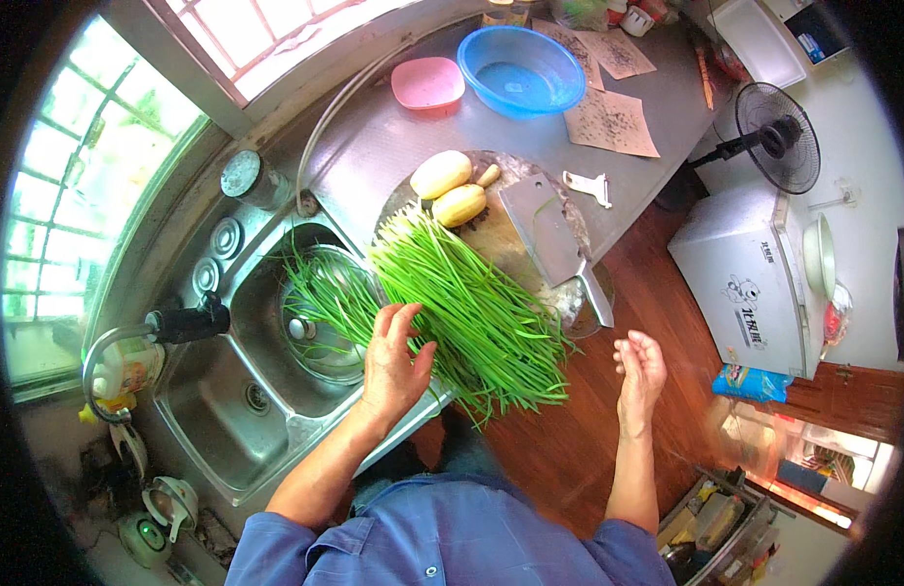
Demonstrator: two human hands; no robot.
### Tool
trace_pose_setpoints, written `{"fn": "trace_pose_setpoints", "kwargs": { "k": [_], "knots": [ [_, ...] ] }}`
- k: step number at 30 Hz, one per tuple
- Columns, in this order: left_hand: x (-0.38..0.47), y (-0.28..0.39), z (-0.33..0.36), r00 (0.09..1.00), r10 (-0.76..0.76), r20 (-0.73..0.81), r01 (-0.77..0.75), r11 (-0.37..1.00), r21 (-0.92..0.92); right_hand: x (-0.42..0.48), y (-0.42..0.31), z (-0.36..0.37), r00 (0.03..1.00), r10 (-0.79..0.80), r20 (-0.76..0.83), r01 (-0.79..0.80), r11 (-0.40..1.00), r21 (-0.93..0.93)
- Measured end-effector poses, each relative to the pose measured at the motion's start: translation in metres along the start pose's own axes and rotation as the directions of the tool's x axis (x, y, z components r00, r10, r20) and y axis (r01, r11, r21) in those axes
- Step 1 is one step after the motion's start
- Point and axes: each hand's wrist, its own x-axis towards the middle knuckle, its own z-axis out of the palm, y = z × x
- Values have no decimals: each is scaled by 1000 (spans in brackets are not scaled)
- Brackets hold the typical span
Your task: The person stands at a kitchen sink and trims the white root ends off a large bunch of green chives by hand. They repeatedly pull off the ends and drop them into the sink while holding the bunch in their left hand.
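Observation:
A large bunch of green garlic chives [474, 315] lies across the near left part of a round wooden chopping board [496, 242], its leaf ends overhanging the counter's front. My left hand [400, 359] is at the bunch's left edge, thumb and fingers apart, holding nothing; whether it touches the leaves is unclear. Loose chives [327, 293] hang over a metal basin [342, 359] in the sink. To the right of the bunch, my right hand [640, 366] is raised above the floor, empty, with loosely bent fingers. A cleaver [540, 227] rests flat on the board beside two peeled potatoes [442, 174] and a small pale piece [488, 175].
A white peeler [589, 187] lies right of the board. Behind stand a pink bowl [428, 84], a blue basin [521, 73] and brown paper sheets [613, 124] with dark bits. The double sink [232, 410] and faucet [188, 324] are left; a fan [778, 138] and white freezer [737, 286] are right.

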Motion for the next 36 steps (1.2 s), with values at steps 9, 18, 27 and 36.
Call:
{"fn": "trace_pose_setpoints", "kwargs": {
  "k": [9,18,27,36],
  "knots": [
    [-9,-8,10,998,-61,23,63,993,-99,19,-94,111,895,-311,320,370,918,-145],
    [3,-12,30,977,-213,-8,201,932,-302,-82,-49,122,829,-294,476,504,762,-407],
    [15,-16,37,961,-275,-18,252,904,-345,-74,-25,133,736,-423,528,664,602,-443],
    [21,-20,40,963,-266,-42,239,915,-324,-70,-21,131,690,-412,595,712,533,-457]
  ]
}}
